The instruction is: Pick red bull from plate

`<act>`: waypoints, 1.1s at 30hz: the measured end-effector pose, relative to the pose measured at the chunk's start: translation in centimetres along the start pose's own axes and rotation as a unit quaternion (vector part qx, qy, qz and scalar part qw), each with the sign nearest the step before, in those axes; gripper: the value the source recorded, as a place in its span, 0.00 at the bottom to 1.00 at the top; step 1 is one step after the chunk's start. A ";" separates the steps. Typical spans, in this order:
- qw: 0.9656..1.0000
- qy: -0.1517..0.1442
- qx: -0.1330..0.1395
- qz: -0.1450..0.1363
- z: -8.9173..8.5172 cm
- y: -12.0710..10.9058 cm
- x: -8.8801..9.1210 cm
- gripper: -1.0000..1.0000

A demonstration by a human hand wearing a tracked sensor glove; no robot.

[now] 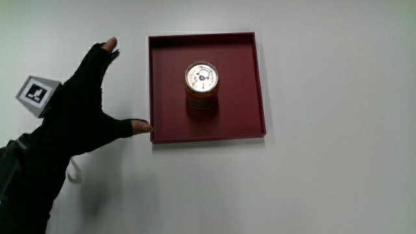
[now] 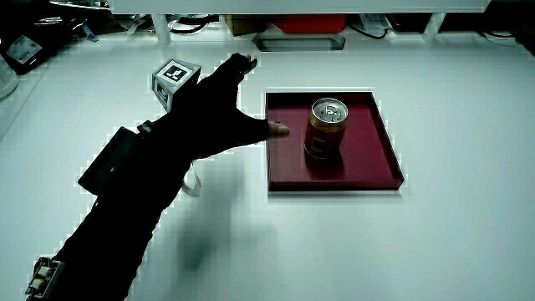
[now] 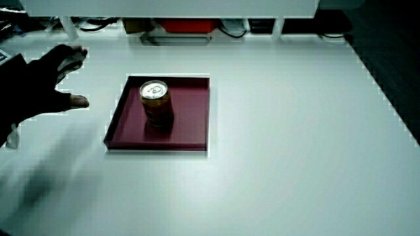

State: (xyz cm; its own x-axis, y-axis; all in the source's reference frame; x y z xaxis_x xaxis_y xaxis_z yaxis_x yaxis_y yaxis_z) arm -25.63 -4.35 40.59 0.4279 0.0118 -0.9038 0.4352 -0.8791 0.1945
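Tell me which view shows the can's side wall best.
A side view: the can stands upright on the plate, with its wall and lid both visible. The other side view shows it likewise. The main view shows mostly the lid.

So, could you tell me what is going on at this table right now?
A gloved hand is beside a dark red square plate, fingers spread, holding nothing. A can stands upright on the plate, near its middle, untouched. The hand's thumb is close to the plate's rim, so the pick has not happened yet.
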 end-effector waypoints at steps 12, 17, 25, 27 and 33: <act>0.996 -0.068 -0.017 0.054 -3.2 3.5 -1.3 0.50; 0.996 -0.044 -0.031 0.069 -4.7 5.3 -1.6 0.50; 0.995 -0.058 -0.049 0.068 -7.5 7.8 -1.8 0.50; 0.994 -0.060 -0.050 0.075 -8.0 8.2 -2.0 0.50; 0.993 -0.062 -0.062 0.079 -9.3 9.2 -1.9 0.50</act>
State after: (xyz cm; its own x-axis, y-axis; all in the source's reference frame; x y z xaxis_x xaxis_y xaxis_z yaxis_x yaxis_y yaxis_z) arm -15.06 -7.99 47.69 0.4019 -0.1874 -0.8963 0.4677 -0.7995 0.3769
